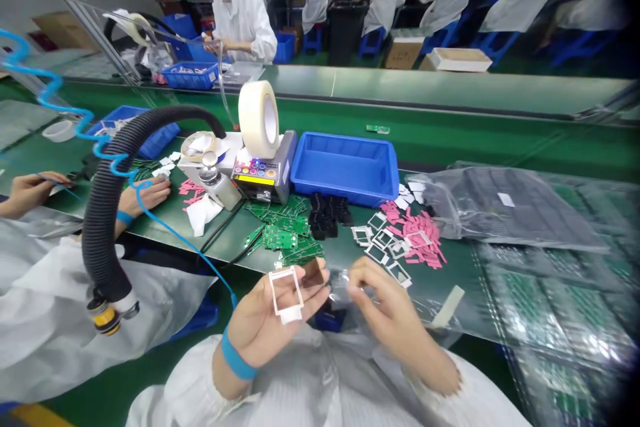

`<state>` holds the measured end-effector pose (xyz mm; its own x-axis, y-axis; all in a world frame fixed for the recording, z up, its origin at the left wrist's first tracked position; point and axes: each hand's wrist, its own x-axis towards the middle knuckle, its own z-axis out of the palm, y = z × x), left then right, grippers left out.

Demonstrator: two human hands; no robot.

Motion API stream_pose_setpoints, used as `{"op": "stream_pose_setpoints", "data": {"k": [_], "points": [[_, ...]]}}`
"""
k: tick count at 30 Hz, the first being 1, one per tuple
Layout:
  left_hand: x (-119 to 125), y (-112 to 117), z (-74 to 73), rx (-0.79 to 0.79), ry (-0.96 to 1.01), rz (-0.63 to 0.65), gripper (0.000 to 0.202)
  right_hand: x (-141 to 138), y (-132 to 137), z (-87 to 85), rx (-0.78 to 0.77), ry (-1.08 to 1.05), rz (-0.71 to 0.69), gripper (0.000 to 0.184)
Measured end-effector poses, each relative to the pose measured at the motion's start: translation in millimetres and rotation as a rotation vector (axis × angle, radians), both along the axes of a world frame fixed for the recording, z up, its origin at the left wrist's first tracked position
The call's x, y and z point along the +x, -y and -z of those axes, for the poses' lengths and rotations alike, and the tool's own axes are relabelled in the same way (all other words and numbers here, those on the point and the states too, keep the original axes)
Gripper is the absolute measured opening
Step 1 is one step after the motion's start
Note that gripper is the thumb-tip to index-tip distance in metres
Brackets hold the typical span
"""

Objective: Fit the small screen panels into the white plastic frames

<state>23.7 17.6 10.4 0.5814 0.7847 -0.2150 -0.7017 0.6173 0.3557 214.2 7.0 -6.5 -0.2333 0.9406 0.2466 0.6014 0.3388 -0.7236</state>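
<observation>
My left hand (pixel 257 323) is turned palm up and holds a small white plastic frame (pixel 287 293) with a white tab at its lower end. A dark, glossy rectangular piece (pixel 314 271) lies by the fingertips of the same hand. Close beside it, my right hand (pixel 385 303) is closed in a pinch. A crumpled bit of clear film (pixel 340 285) shows at its fingertips. Just beyond my hands lie green circuit boards (pixel 285 233), black parts (pixel 327 213), more white frames (pixel 383 240) and pink strips (pixel 420 237).
Behind these parts stand a blue tray (pixel 345 167) and a tape dispenser (pixel 263 170) carrying a tape roll (pixel 257 119). A black flexible hose (pixel 107 200) and blue coiled cord (pixel 185 233) hang at left, near a co-worker's hand (pixel 145 197). Plastic-wrapped boards (pixel 540 307) lie right.
</observation>
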Motion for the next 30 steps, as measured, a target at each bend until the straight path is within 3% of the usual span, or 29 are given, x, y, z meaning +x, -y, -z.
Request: {"op": "stream_pose_setpoints", "data": {"k": [2, 4, 7, 10, 12, 14, 18, 22, 25, 30], "points": [[0, 0, -3.4, -0.025, 0.044, 0.028, 0.033, 2, -8, 24.5, -0.02, 0.175, 0.025, 0.025], [1, 2, -7.6, -0.038, 0.056, 0.047, 0.033, 4, -13, 33.0, -0.019, 0.235, 0.04, 0.021], [4, 5, -13.3, -0.023, 0.043, 0.06, 0.032, 9, -13, 9.5, 0.007, 0.061, 0.005, 0.015], [7, 7, -17.2, 0.002, 0.036, 0.053, 0.031, 12, -9, -27.7, 0.02, -0.213, -0.124, 0.025], [8, 8, -18.9, 0.018, 0.032, 0.044, 0.029, 10, -9, -41.5, 0.014, -0.239, -0.209, 0.034], [9, 9, -20.3, 0.036, 0.032, 0.041, 0.028, 7, -11, -43.3, 0.009, -0.212, -0.241, 0.037], [10, 9, -21.5, 0.063, 0.041, 0.052, 0.028, 2, -16, -29.6, 0.006, -0.295, -0.224, 0.026], [11, 6, -13.1, 0.084, -0.013, 0.074, 0.033, 7, -17, -28.8, 0.136, -0.327, -0.139, 0.024], [12, 4, 3.0, 0.192, -0.182, -0.043, 0.038, 9, -11, -43.6, 0.209, -0.232, -0.033, 0.021], [13, 8, 24.3, 0.524, -0.688, -0.412, 0.034, -6, 0, -63.1, 0.11, -0.058, -0.029, 0.014]]}}
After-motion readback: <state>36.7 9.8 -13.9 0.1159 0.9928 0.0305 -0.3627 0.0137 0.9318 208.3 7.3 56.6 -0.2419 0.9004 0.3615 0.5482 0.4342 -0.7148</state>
